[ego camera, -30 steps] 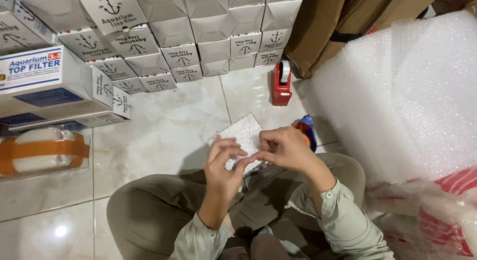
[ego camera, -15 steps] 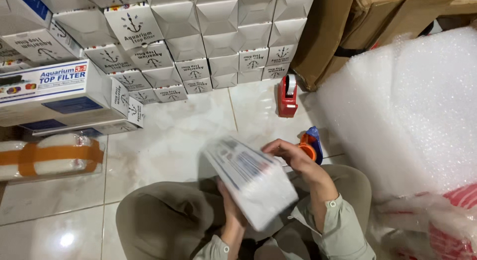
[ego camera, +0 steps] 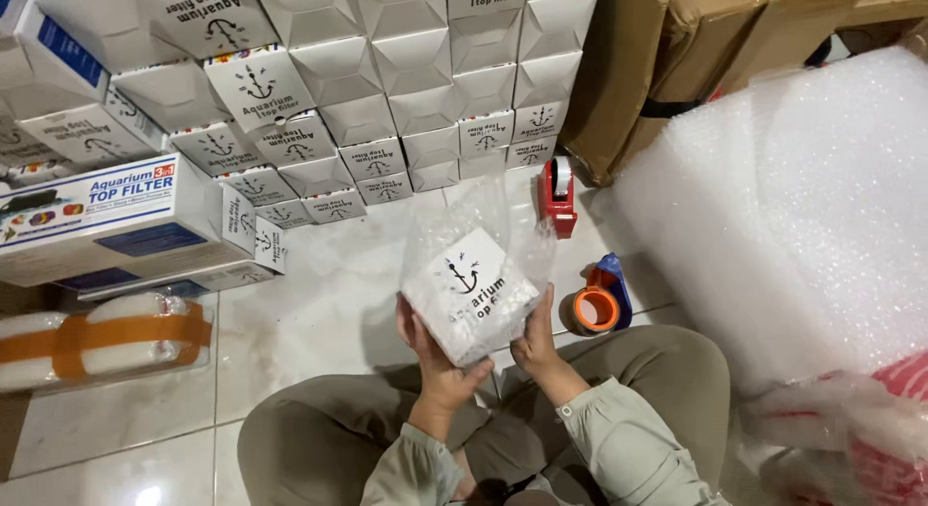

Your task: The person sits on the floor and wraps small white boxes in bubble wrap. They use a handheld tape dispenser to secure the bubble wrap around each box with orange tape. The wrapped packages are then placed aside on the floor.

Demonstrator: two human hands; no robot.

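Hands grip a white box (ego camera: 471, 293) wrapped in clear bubble wrap (ego camera: 478, 221), held above the lap; left hand (ego camera: 432, 356) clasps its lower left edge, right hand (ego camera: 537, 342) its lower right corner; an orange tape roll (ego camera: 592, 311) lies just beside on the tiled floor (ego camera: 329, 284); a red tape dispenser (ego camera: 558, 194) stands near stacked white boxes (ego camera: 387, 100).

- I'm in a stockroom, sitting on a tiled floor (ego camera: 329, 274).
- Stacked white boxes (ego camera: 387, 100) and brown cartons (ego camera: 677, 52) surround me.
- Bubble wrap (ego camera: 793, 206) and tape dispensers (ego camera: 558, 192) mean packing.
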